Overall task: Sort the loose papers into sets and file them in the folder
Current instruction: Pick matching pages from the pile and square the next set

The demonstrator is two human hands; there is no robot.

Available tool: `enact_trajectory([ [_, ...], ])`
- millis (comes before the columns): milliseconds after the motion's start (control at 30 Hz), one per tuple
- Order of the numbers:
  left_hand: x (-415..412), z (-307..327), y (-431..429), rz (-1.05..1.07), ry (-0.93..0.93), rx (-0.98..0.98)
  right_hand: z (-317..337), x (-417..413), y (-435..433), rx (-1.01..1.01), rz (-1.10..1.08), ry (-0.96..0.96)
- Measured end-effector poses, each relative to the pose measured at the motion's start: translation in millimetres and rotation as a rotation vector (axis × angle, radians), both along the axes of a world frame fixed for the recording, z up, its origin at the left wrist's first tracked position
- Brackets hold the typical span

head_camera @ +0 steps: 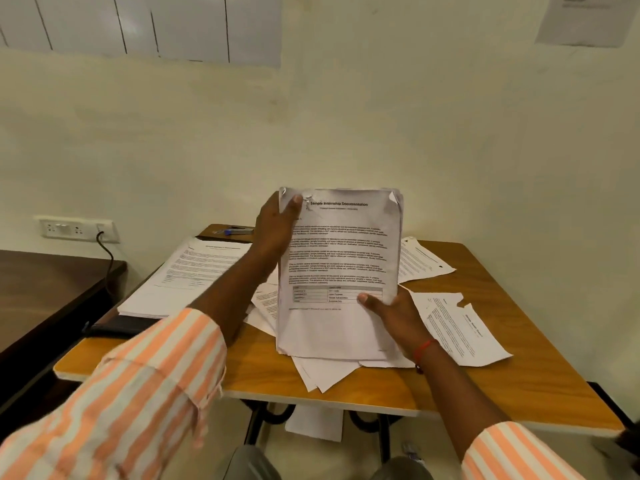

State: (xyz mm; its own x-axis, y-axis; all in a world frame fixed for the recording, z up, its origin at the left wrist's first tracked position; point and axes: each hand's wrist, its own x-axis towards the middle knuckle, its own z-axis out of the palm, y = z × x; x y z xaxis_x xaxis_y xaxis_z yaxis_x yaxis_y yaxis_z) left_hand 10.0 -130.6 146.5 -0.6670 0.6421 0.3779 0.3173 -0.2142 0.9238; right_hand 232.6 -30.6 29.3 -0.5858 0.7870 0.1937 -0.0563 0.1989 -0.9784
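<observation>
1. Left grip [275, 226] pinches the paper stack [341, 258] at its 11 o'clock corner; right grip [391, 315] pinches it at 5 o'clock.
2. Location: upright above tabletop [485, 341] centre.
3. Handling: light, floppy, dog-eared; probably best held by opposite corners.

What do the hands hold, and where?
Both grip one stack of white printed papers: the left hand at its upper left corner, the right hand at its lower right edge.
</observation>
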Motion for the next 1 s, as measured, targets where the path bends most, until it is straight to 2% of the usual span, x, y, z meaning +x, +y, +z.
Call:
enact_trajectory([
  [133,1,17,2,0.037,-0.054,0.053,3,-5,-7,0.023,-0.072,0.026],
  [300,15,16,-1,0.104,0.015,0.172,12,-7,-9,0.047,-0.145,0.108],
  [400,25,8,-5,0.105,0.087,0.179,17,-5,-8,0.066,-0.170,0.159],
  [667,29,-5,-9,0.056,0.041,0.153,41,-4,-10,0.106,-0.183,0.200],
  [833,29,-3,-11,0.050,0.038,0.136,95,-3,-11,0.229,-0.160,0.336],
  [1000,35,-2,-12,0.050,0.033,0.173,135,-3,-7,0.331,-0.250,0.414],
])
